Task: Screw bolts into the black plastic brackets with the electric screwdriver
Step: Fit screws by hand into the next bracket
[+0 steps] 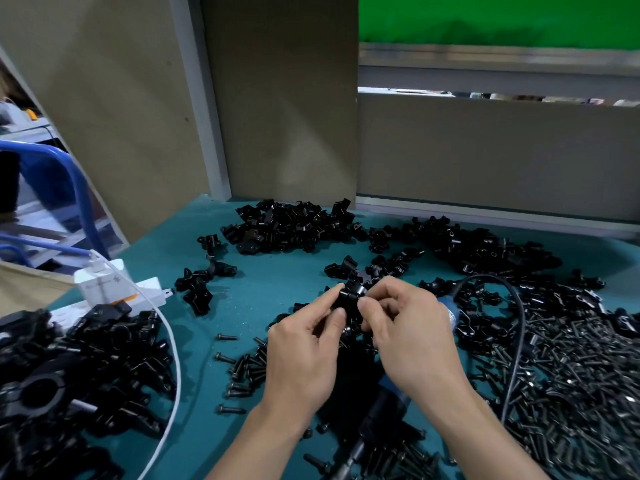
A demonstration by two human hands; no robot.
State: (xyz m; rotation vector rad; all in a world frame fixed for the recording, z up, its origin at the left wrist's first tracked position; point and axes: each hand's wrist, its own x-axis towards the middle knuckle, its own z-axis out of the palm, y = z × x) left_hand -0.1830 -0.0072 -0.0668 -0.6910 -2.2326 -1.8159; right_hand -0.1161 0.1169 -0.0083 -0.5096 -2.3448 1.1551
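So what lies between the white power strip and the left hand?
In the head view, a white cable curves across the teal mat there, with a small cluster of black brackets and a few loose bolts beside it.

On the teal table (256, 292): heaps of black brackets (287, 225) at the back and left, a mass of bolts (571, 375) at the right. At the left edge, a white power strip (149, 289) with a white cable (173, 341). Near the front, an electric screwdriver (384, 407) with its dark cord (516, 341).
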